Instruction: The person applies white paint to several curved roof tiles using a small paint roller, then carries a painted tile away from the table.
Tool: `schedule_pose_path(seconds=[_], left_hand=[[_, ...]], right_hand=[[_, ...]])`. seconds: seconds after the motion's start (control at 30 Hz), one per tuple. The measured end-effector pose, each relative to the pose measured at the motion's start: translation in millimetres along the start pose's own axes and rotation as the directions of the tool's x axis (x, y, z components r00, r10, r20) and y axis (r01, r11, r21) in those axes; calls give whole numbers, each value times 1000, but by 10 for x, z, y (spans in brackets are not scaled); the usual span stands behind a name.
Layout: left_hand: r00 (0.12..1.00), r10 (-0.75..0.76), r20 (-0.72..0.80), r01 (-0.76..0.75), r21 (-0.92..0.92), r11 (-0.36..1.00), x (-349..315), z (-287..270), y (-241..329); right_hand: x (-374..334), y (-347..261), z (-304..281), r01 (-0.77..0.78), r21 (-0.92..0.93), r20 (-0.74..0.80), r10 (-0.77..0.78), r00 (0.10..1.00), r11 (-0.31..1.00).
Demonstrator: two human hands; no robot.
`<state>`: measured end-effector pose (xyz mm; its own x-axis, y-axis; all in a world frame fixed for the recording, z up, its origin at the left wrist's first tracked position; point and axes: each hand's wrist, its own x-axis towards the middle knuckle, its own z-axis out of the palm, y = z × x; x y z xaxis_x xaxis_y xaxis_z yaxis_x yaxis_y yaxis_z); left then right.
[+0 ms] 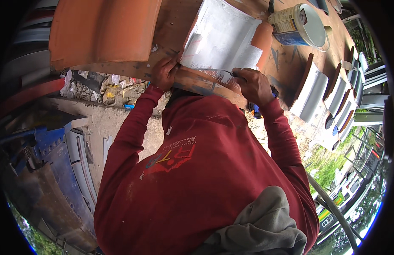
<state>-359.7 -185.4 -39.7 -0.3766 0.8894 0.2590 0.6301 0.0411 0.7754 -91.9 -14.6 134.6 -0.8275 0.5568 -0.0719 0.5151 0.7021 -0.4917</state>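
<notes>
A curved terracotta roof tile (224, 32) lies in front of me on the table, most of its top coated in white paint. Bare orange clay shows along its right side and near edge, where the white ends raggedly. My left hand (164, 73) is closed at the tile's near left corner, fingers against the edge. In my right hand (253, 86) is a tool with a thin dark rod (212, 69), which reaches left across the near edge of the white coat. The tool's working end cannot be made out.
A larger unpainted orange tile (105, 32) lies at the far left of the brown table (173, 25). At the far right stands an open paint bucket (286, 25), whitish inside. Several white-coated tiles (311, 93) are lined up to the right. Rubble and litter (114, 91) lie below the table edge.
</notes>
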Motion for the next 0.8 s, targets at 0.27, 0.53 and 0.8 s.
schedule_pose_path(seconds=[0.27,0.53,0.8], left_hand=[[999,31,-24,-30,40,999,-15,26,-65],[997,61,-36,-58,93,994,-68,78,-128],[996,75,-56,-69,104,992,-134,98,-235]], right_hand=[[6,-70,-122,58,-76,75,-53,996,995],[-295,127,-352,-41,-159,163,67,984,987],[-242,-269,110,-11,-139,38,17,999,990]])
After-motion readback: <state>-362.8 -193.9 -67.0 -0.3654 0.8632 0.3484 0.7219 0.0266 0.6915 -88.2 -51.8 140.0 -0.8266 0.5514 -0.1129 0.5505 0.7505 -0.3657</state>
